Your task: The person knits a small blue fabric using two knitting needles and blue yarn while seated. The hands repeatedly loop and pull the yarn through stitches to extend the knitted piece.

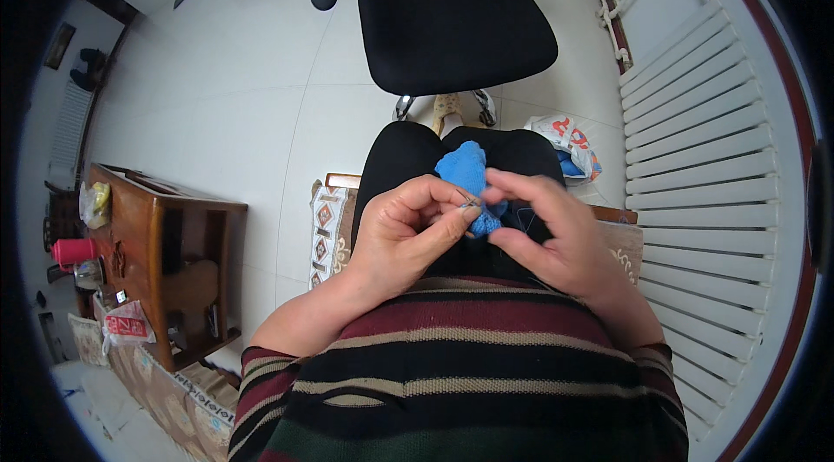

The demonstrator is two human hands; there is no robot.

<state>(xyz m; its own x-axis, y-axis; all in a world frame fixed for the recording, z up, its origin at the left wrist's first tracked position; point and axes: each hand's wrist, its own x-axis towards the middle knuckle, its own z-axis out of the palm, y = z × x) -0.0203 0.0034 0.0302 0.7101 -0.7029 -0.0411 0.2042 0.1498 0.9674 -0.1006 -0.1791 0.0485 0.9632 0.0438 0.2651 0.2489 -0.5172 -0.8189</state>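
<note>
A light-blue knitted piece (464, 165) hangs over my lap between my knees. Pinched between the thumb and forefinger of my left hand (417, 218) is its near end, along with a thin metallic item (470, 201), perhaps a needle. My right hand (554, 227) is slightly blurred on the other side of the knitting, its thumb and fingers spread apart around the edge. The right thumb tip appears close to the bunched near end; whether it grips the fabric or a strand is unclear. A fine thread (529, 218) seems to show against my black trousers.
A black swivel chair (456, 22) stands before my knees. Beside my right leg sits a white plastic bag (573, 143) with blue contents. A white radiator (697, 201) lines the right wall. To the left is a wooden table (140, 227) with bags and a pink container (73, 251).
</note>
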